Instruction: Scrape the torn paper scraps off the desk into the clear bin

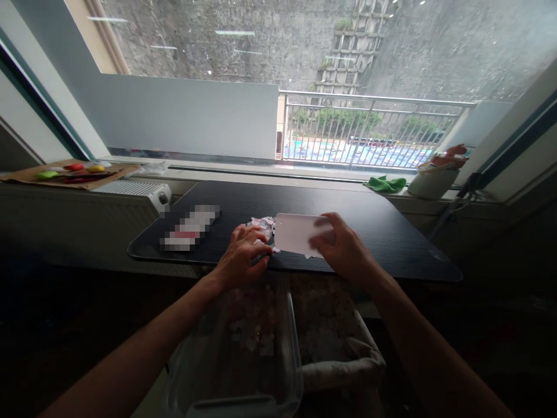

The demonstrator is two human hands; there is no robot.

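Note:
My right hand point(342, 247) grips the right end of a white rectangular card point(296, 233) with a small hole near its upper left corner; its fingers are a little blurred. The card is tilted up over the dark table point(296, 197) near its front edge. Beside the card's left end lies a heap of small white and pinkish paper-like pieces point(264, 222). My left hand point(244, 252) is cupped against the heap's near left side, fingers bent and apart, and partly covers it. A few pieces show under the card's lower edge.
Below the table edge stands a clear plastic box point(296, 348) with more pieces inside, beside a cloth-covered seat point(339, 371). A pixelated item point(191, 228) lies on the table's left. On the sill are a green cloth point(386, 184) and a pale container point(433, 180).

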